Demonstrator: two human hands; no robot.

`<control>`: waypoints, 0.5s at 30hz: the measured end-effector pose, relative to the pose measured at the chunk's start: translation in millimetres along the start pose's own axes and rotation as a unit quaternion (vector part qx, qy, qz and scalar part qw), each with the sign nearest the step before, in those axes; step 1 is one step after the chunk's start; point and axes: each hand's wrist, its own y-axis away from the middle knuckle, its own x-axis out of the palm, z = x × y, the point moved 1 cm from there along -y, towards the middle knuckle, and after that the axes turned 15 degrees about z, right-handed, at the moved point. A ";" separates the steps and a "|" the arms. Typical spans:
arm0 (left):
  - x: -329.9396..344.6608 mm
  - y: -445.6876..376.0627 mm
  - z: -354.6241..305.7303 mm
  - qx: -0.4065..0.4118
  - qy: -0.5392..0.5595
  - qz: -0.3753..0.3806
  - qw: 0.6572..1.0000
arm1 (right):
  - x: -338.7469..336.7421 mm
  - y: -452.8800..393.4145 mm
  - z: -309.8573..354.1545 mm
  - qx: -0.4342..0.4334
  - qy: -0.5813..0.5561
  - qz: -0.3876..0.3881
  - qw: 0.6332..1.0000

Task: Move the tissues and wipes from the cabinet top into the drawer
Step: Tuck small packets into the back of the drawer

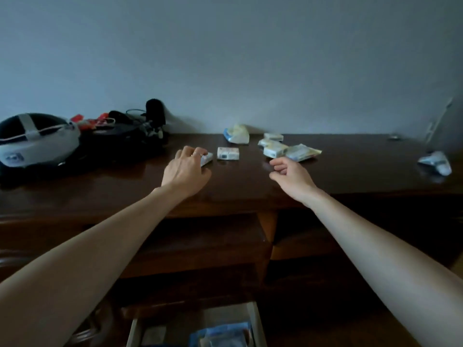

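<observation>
Drawer sits open at 6 o'clock, left hand already clamped on a pack, right hand empty, loosely curled, pile just off at 12.

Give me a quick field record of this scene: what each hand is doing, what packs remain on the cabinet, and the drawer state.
left hand: fingers on a small white tissue pack
right hand: empty, loosely curled, near a pile of pale packs
dark wooden cabinet top: several packs remain
light wooden drawer: open, blue packs inside
</observation>
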 end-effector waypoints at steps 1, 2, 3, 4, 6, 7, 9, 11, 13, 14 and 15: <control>4.1 -14.9 -0.1 -0.007 0.001 0.022 1.000 | -2.6 -12.6 -4.5 0.011 0.026 -0.011 1.000; 9.8 -29.9 -0.2 -0.015 0.000 0.042 0.999 | -4.9 -25.6 -8.5 0.021 0.053 -0.021 0.998; 16.6 -44.3 0.2 -0.027 0.001 0.060 0.998 | -6.2 -38.9 -12.0 0.030 0.079 -0.027 0.996; 23.7 -57.2 1.2 -0.047 0.004 0.075 0.996 | -6.9 -51.9 -15.0 0.038 0.104 -0.032 0.993; 37.6 -76.8 5.3 -0.091 0.010 0.091 0.992 | -6.4 -78.0 -17.7 0.051 0.152 -0.041 0.986; 43.6 -83.4 7.7 -0.104 0.005 0.093 0.990 | -6.1 -89.9 -18.6 0.056 0.171 -0.043 0.983; 50.7 -92.8 13.2 -0.115 0.005 0.084 0.990 | -6.1 -112.8 -21.3 0.071 0.211 -0.032 0.974; 50.6 -101.5 18.8 -0.118 0.031 0.067 0.990 | -5.9 -132.3 -25.5 0.100 0.244 -0.007 0.965; 45.5 -108.2 20.6 -0.115 0.093 0.034 0.988 | -2.1 -144.4 -28.3 0.111 0.265 0.033 0.957; 40.5 -112.5 19.0 -0.106 0.132 -0.007 0.985 | 1.7 -147.9 -29.8 0.100 0.276 0.041 0.955; 35.1 -119.6 14.9 -0.089 0.157 -0.058 0.982 | 5.5 -149.6 -31.1 0.081 0.287 0.039 0.954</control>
